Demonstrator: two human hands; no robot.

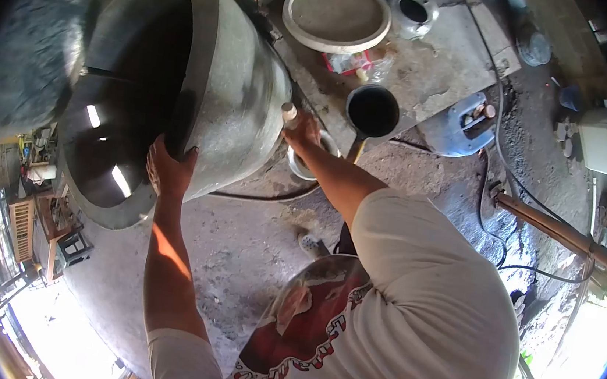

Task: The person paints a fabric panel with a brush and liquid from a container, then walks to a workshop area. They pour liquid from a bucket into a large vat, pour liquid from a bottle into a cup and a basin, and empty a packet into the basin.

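Pot (232, 93), big and grey, lies tilted on its side on the floor (238, 249). The left hand (170, 169) clasps its rim in a closed grip. The right hand (303, 135) pinches a small pale block (289, 112) against the outer wall, which seems smooth already.

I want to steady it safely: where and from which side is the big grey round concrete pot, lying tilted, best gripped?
Grip the thick flat rim of the big grey round concrete pot at its open mouth, from the lower edge, as the left hand does. The bulging wall is smooth, without handles, so likely only the rim gives fingers a hold.
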